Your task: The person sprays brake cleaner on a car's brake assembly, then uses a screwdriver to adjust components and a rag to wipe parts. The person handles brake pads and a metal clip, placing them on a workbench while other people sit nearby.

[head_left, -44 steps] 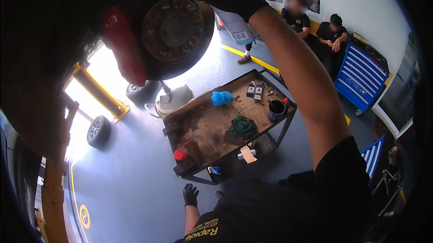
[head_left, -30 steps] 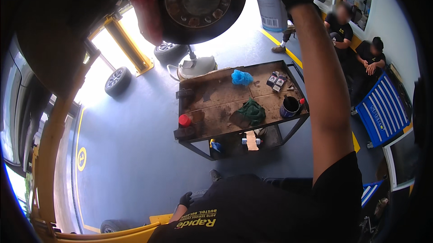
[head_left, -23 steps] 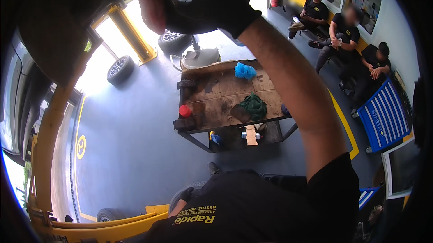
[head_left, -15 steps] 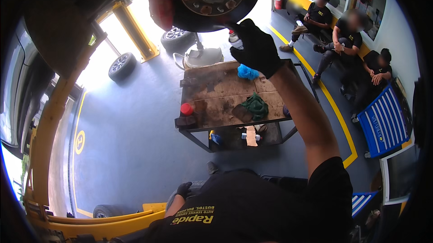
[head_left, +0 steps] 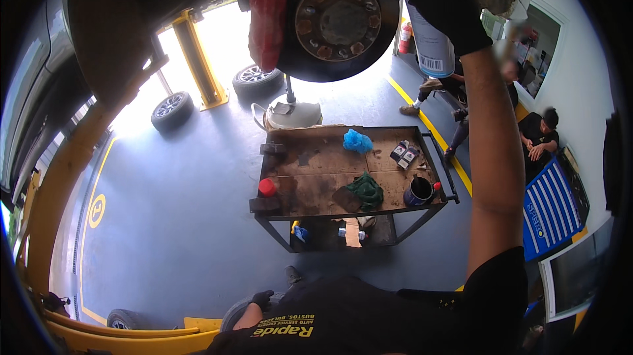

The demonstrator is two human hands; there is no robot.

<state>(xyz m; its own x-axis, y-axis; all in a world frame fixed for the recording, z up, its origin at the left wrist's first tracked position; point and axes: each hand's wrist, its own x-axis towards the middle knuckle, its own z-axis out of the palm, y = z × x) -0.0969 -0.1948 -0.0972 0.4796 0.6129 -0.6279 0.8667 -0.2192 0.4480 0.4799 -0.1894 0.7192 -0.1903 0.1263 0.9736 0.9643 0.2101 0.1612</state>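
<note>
Workshop flooring in grey-blue is marked with yellow lines. By the gloved fingers of the right hand, wrapped around its upper body, a white and blue spray can is held raised and slightly tilted, just to the right of a brake disc. At the lower edge, the gloved left hand is held low beside a tyre; whether its fingers are spread or pressed together cannot be told. To the left side of the disc, a red caliper is fitted.

Below, a cardboard-lined trolley surface is occupied by a crumpled blue item, two small boxes, a green cloth, a dark pot and a red-topped container. Farther out, two wheels are laid near a yellow post; at right, a blue tool cabinet is positioned near seated people.
</note>
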